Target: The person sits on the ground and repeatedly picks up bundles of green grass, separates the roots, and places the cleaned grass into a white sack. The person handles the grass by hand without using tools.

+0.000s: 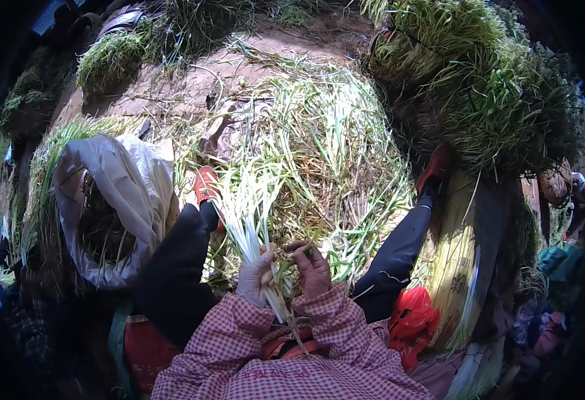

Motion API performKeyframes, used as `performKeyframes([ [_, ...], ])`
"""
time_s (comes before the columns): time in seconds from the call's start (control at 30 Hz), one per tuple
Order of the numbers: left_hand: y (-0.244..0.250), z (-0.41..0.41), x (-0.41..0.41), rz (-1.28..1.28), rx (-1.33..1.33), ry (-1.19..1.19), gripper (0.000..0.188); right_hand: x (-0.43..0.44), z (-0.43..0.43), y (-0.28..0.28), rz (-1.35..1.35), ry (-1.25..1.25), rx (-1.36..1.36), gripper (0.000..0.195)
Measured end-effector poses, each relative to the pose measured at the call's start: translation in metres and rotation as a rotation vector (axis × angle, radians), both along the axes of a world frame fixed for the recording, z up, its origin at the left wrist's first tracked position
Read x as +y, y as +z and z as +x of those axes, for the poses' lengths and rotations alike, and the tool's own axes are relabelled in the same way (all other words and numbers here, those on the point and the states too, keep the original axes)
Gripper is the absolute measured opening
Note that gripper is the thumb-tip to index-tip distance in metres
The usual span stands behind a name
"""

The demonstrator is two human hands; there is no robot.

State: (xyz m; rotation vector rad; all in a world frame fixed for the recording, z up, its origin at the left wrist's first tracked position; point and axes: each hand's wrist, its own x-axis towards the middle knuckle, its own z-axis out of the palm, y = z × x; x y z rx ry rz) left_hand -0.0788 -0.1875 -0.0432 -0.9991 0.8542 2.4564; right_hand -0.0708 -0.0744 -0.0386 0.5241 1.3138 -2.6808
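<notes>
My left hand (255, 281) is closed around a bundle of pale, long-stemmed green plants (247, 220), whose leafy tops point away from me. The lower stem ends stick out below the fist, towards my lap. Close beside it on the right, my right hand (313, 270) pinches thin yellowish-green leaf strands (292, 257) between thumb and fingers, with its palm side towards me. Both hands are just above my lap, between my spread legs. Loose leaves and stalks (342, 150) cover the ground beyond the bundle.
An open white woven sack (117, 195) with dark plant matter stands at the left. Large heaps of green plants (497, 100) rise at the upper right. A red plastic bag (412, 320) lies by my right thigh, beside a yellow printed sack (455, 280). Another plant pile (110, 60) is at the upper left.
</notes>
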Motion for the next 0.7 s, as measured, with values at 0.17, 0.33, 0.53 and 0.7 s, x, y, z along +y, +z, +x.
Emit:
performKeyframes([
  [0.17,0.000,-0.036,-0.019,-0.140,0.125,-0.026,0.015,0.009,0.021,-0.024,-0.073,0.350,0.068,0.026],
  [0.33,0.035,-0.083,-0.063,-0.348,0.275,0.167,0.016,0.033,0.083,-0.072,0.760,0.879,0.132,0.030],
  [0.53,0.062,-0.103,-0.104,-0.162,0.378,0.403,0.017,0.067,0.119,-0.085,1.033,1.507,0.086,0.036],
  [0.7,0.048,-0.093,-0.091,-0.275,0.356,0.337,0.021,0.071,0.051,0.001,1.035,0.967,0.402,0.039],
])
